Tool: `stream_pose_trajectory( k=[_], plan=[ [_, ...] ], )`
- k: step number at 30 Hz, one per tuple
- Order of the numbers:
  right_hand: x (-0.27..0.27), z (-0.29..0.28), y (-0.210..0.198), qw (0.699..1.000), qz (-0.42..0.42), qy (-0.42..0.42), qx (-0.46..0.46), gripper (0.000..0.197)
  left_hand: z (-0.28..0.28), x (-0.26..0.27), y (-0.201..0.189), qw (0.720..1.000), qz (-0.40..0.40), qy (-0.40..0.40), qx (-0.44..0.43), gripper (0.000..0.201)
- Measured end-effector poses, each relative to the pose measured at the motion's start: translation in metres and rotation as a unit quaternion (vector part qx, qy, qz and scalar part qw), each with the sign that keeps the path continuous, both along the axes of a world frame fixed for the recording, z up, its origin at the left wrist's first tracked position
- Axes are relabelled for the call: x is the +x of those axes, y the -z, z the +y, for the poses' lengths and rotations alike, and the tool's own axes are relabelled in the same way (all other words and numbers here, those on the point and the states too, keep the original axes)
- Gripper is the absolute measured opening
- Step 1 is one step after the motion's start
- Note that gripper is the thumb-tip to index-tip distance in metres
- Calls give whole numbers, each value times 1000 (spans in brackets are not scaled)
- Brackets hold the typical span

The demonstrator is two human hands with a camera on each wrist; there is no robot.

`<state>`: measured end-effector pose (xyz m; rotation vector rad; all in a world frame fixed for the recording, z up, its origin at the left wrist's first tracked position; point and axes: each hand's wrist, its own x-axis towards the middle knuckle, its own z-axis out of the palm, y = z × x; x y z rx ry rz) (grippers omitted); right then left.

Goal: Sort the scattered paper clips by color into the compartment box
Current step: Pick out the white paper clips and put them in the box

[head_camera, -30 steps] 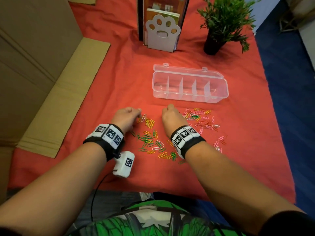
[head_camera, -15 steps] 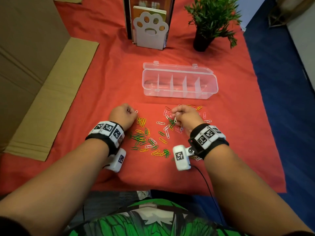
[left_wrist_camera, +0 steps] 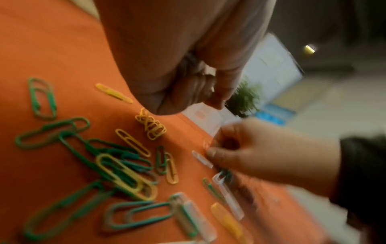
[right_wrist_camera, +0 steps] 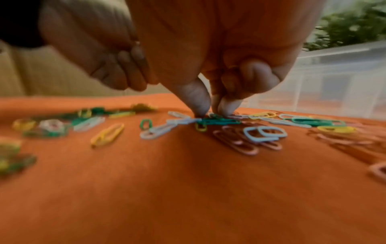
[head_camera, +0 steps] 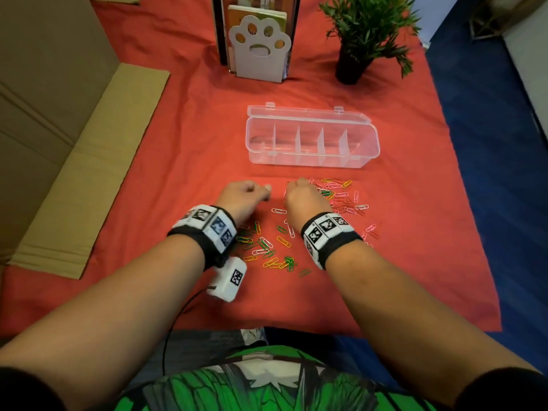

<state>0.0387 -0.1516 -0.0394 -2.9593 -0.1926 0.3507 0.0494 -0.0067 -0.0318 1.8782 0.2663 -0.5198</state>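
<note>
Paper clips (head_camera: 281, 241) lie scattered on the red cloth (head_camera: 184, 161), just on the person's side of the clear box (head_camera: 311, 143). Right hand (head_camera: 305, 200): thumb and fingertips (right_wrist_camera: 198, 102) pinching down on a green clip (right_wrist_camera: 217, 121). Left hand (head_camera: 241, 200) curled; contents can't be told.

Bare red cloth (head_camera: 189, 149) lies open between the scattered paper clips (head_camera: 275, 247) and the compartment box (head_camera: 311, 143), whose lid is folded back; behind it the paw-shaped bookend (head_camera: 259, 51) and potted plant (head_camera: 364, 34) stand; cardboard (head_camera: 59, 114) walls the left
</note>
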Motion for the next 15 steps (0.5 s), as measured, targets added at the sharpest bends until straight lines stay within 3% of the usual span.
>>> stream_pose_trajectory(
  k=[2,4,6,8,10,12,15],
  plan=[
    [-1,-1,1,999,-5,-9,-31,33,-4,-3,7,979,-90,104,153,23],
    [-2,-5,0,998,6,-29,-55,32,-10,-8,9,929,-147,203,271,22],
    [-2,-12,-5,998,36,-20,-37,31,-16,-12,11,893,-182,260,320,27],
    [-1,-23,-11,995,63,62,40,22,-21,-13,13,876,-191,285,339,28],
    [-1,-41,-9,972,68,172,144,14,-23,-11,16,865,-195,302,350,25],
    [-4,-56,-5,907,95,281,300,23,-24,-9,16,860,-184,317,354,23],
    [-15,-72,-12,751,121,386,522,27,-24,-7,16,895,-151,280,312,19]
  ],
)
